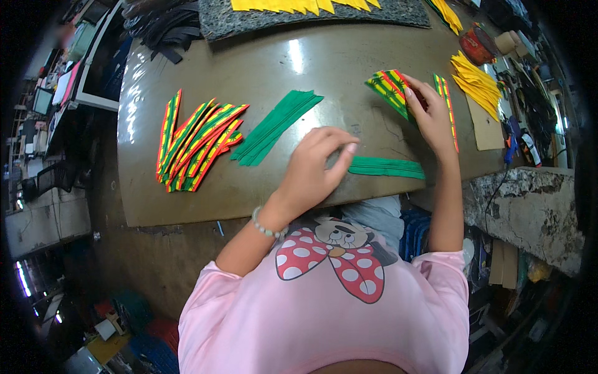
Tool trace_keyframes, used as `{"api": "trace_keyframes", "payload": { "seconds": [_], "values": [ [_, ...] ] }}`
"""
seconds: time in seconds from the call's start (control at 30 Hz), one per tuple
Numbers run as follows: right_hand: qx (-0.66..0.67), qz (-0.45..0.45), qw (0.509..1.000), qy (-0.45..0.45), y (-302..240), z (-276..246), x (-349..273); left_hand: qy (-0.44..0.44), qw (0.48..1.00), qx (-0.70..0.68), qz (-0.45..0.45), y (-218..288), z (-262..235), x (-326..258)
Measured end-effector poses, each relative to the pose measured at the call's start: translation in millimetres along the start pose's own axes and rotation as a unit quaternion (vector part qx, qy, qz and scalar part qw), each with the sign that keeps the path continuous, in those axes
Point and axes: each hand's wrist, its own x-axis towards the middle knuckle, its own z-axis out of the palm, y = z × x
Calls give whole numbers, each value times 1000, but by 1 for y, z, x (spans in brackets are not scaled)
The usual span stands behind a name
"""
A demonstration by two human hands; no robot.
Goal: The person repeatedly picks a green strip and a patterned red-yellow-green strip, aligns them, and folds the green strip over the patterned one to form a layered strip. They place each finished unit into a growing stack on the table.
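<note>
The left hand (314, 171) hovers nearest, fingers curled toward the thumb; whether its grip has anything in it cannot be told. A green strip (389, 167) lies flat on the surface (330, 62), just right of that thumb. Leftward are a loose patterned pile (199, 146) and a neater green bundle (274, 131). Farther out, the right hand (430, 112) has its grip pinched on red, yellow and green patterned strips (387, 90). A light pinch near one end should avoid creasing; using the free hand to square the edges would likely keep them from fanning.
</note>
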Motion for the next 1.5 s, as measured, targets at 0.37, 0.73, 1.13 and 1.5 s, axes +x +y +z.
{"api": "trace_keyframes", "payload": {
  "seconds": [0.37,0.73,1.13,1.5],
  "values": [
    [-43,-146,988,-27,-34,57,-41,89,948,298,-61,-34,-32,-33],
    [-20,-163,986,-40,-40,80,-66,43,960,271,-63,-26,-32,-35],
    [32,-153,987,-25,-31,83,-65,-5,960,268,-79,-18,-31,-34],
    [58,-157,985,44,-34,75,-67,-62,960,270,-47,-38,-44,0]
  ]
}}
